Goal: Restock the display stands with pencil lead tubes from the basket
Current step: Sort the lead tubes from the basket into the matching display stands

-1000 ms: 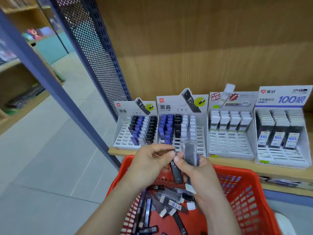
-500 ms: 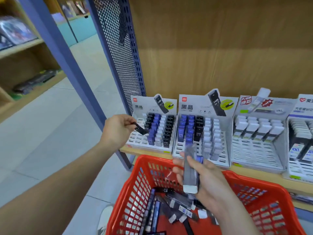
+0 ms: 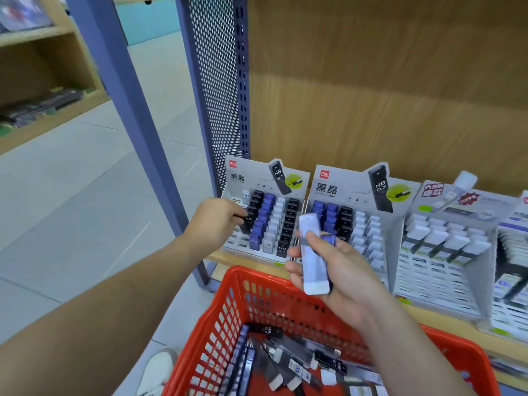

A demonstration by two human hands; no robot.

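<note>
My left hand (image 3: 215,222) pinches a black lead tube (image 3: 246,223) at the front left column of the leftmost display stand (image 3: 237,174). That stand holds rows of black, blue and white tubes. My right hand (image 3: 340,274) grips a clear white-capped tube (image 3: 313,252) together with a blue one (image 3: 328,240), above the red basket (image 3: 228,315). Several more tubes (image 3: 285,358) lie loose in the basket's bottom. A second stand (image 3: 340,181) stands right of the first, partly hidden by my right hand.
Two more stands with white-capped tubes (image 3: 445,238) line the wooden shelf (image 3: 245,257) to the right. A perforated blue metal panel (image 3: 214,81) and post (image 3: 123,90) rise at the shelf's left end. Tiled floor (image 3: 71,195) lies to the left, with my shoe (image 3: 157,370) beside the basket.
My left hand took a black tube from my right hand, carried it left and up, and now has it against the leftmost stand's front left column. My right hand stayed above the basket.
</note>
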